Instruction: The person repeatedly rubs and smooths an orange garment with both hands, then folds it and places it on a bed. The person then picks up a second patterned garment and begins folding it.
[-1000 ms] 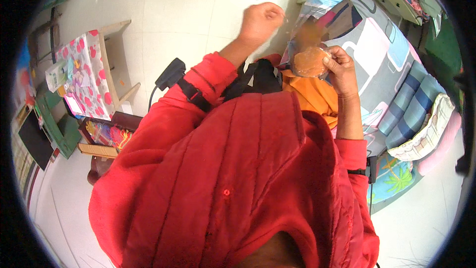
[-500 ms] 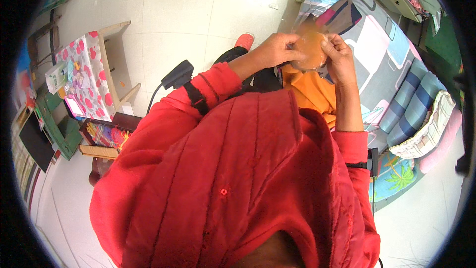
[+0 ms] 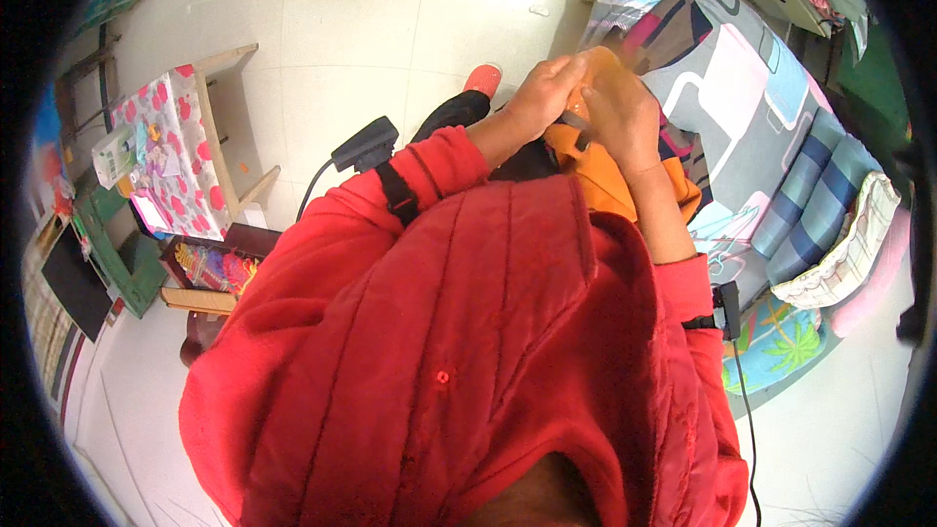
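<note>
In front of my lap, both hands are closed on one rounded orange-brown piece. Its material is hard to tell, and my fingers cover much of it. My left hand (image 3: pixel 547 95) grips its left edge. My right hand (image 3: pixel 625 122) wraps its right side, back of the hand toward me. The upper part of the orange-brown piece (image 3: pixel 607 62) shows between my hands. A short dark strip hangs beneath them. Below, bright orange cloth (image 3: pixel 605 181) lies over my lap, beside a dark patterned cloth.
To the right is a bed with a grey patterned sheet (image 3: pixel 722 88), rolled blue checked bedding (image 3: pixel 815 195) and a dark garment (image 3: pixel 673 31). A small table with an apple-print cover (image 3: pixel 185 151) stands at left, above an open box of coloured yarn (image 3: pixel 210 263).
My right hand has turned over and moved left, now covering much of the orange-brown piece. My left hand has moved slightly up. More orange cloth shows on my lap.
</note>
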`<state>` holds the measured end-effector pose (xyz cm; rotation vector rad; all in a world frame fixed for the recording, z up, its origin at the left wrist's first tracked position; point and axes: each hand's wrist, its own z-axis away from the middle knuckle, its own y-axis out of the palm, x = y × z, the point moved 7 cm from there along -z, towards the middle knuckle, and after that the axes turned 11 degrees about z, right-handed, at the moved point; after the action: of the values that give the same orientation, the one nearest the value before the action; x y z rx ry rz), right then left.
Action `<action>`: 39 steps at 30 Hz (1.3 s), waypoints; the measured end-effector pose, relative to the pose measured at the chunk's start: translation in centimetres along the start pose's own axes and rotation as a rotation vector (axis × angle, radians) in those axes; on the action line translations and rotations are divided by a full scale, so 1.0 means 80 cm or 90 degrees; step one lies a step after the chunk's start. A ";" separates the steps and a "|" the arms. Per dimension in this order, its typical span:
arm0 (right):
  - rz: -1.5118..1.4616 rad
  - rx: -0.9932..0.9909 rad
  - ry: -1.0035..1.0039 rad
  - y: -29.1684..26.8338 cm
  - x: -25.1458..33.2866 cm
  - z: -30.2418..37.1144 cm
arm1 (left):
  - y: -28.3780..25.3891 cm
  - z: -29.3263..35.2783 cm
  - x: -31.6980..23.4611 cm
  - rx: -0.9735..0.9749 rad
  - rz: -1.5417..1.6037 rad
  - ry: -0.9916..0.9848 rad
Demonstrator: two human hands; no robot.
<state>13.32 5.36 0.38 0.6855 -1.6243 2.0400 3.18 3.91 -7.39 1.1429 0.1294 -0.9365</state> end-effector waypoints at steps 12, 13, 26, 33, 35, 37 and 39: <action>-0.042 -0.033 -0.039 -0.014 -0.010 0.007 | -0.013 -0.001 -0.001 -0.100 0.207 0.017; -0.012 -0.039 -0.037 -0.013 -0.011 0.008 | -0.015 0.000 -0.001 -0.115 0.225 0.024; -0.451 0.022 0.278 0.025 -0.071 0.017 | -0.030 -0.002 0.009 -0.073 0.088 -0.005; -0.362 0.111 0.142 0.018 -0.031 0.015 | -0.015 0.009 -0.002 -0.102 0.069 0.039; -0.308 0.061 0.082 0.009 -0.019 0.007 | -0.007 0.009 -0.003 -0.080 0.092 0.036; -0.226 0.049 0.076 0.009 -0.014 -0.002 | -0.007 0.009 0.001 -0.099 0.145 0.012; -0.111 0.058 0.134 0.012 -0.020 -0.011 | -0.006 0.008 0.007 -0.066 0.145 -0.008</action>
<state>13.92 5.98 -1.50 0.5993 -1.3145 1.9940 3.00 3.03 -7.71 1.0323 0.0362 -0.7268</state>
